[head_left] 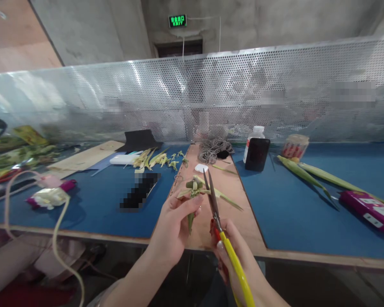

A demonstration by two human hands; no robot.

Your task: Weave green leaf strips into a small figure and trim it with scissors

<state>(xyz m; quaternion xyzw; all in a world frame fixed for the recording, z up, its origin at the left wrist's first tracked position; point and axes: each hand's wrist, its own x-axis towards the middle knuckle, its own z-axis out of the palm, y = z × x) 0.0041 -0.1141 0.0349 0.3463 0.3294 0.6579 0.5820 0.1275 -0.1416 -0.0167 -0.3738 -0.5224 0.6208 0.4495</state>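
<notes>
Between the thumb and fingers of my left hand (176, 219) is a small figure of folded green leaf strips (194, 185), with strips sticking out at the sides and one hanging below. Its lower part is hidden by the fingers. My right hand (240, 251) grips a pair of scissors (213, 200) with yellow and red handles. The blades point up and away from me, slightly parted, just right of the leaf figure. A pale green leaf strip (228, 199) runs out behind the blades. Small leaf pieces (160, 160) lie farther off to the left.
A coil of grey cord (214, 149) and a white case (201, 168) lie ahead. Rightward are a bottle (258, 131), a dark phone-like slab (257, 154), a jar (296, 147), long leaves (302, 175) and a purple device (369, 209). A perforated metal screen (166, 98) borders the table.
</notes>
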